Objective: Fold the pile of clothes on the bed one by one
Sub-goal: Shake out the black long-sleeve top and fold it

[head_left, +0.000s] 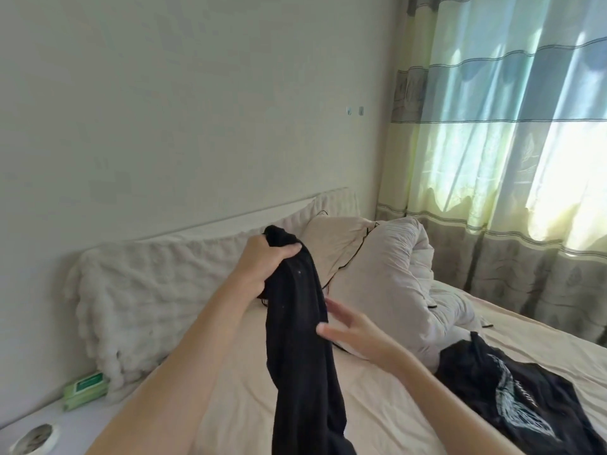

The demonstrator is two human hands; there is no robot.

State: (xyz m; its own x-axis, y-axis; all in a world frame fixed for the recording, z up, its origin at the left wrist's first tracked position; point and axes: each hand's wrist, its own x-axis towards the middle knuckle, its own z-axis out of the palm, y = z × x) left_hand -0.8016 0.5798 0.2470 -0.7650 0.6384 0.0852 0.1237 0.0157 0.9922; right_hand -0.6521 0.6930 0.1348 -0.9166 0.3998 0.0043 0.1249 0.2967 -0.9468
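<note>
- The bed (377, 389) spreads beneath our hands, its rumpled duvet (394, 274) beyond our right hand.
- A black printed shirt (512, 402) lies to the right of our right forearm.
- The black garment (302, 339) hangs lengthwise, straight down from our left hand (259, 261), which grips its bunched top.
- Our right hand (351, 330), fingers straight and holding nothing, touches the garment's right edge, below the left hand and nearer the hanging cloth.

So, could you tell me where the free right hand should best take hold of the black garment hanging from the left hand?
Probably its right-hand edge, just below the left hand. The black garment hangs bunched in a long vertical drape, gripped only at its top. The right hand, fingers straight, already sits beside that edge, so pinching it from the right and pulling sideways should spread the cloth for folding.
</note>
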